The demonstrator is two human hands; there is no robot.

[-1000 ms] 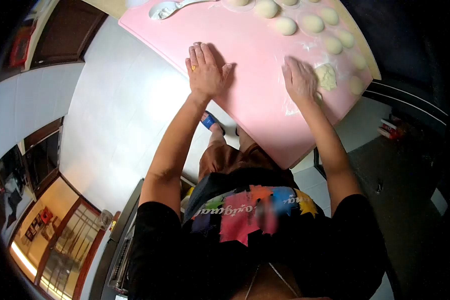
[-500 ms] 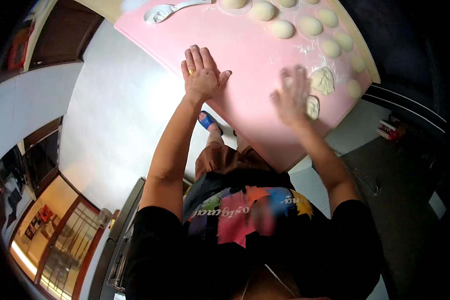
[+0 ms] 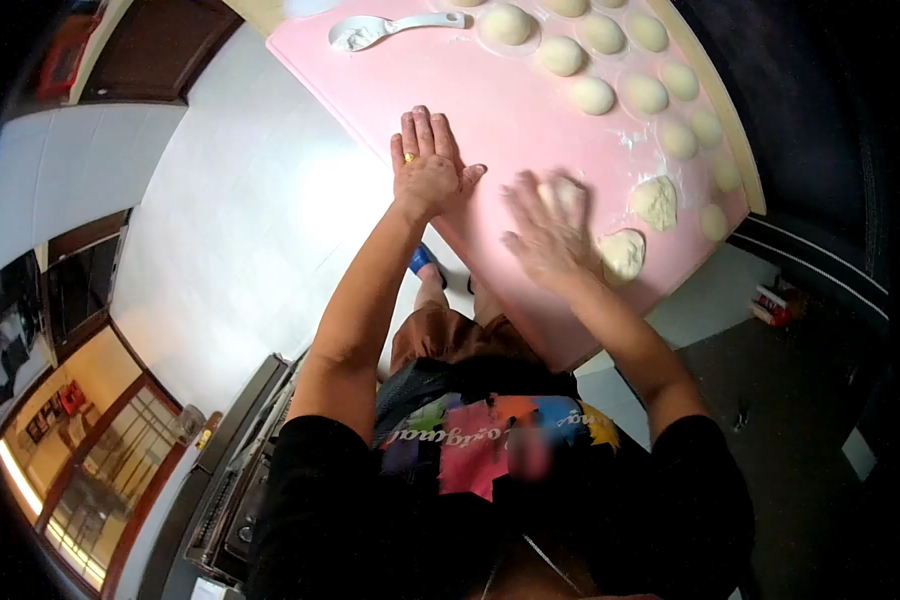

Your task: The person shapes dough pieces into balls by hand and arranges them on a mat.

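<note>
My left hand lies flat on the pink mat near its left edge, fingers stretched out and a gold ring on one of them. Smeared a little by motion, my right hand is spread low over the mat. A pale piece of dough shows partly behind its fingertips; the fingers hide the rest, and I cannot tell how firmly they touch it. Close to the right of that hand sits a rough dough piece. A second rough piece lies slightly farther away.
Several smooth round dough balls fill the mat's far right side, among patches of flour. At the far left lies a white scoop with flour in it. A stove stands at lower left. The mat's board ends in a wooden edge.
My right hand has moved left, away from the two rough dough pieces, and dough now shows by its fingertips. My left hand stays flat. The whole view has shifted slightly.
</note>
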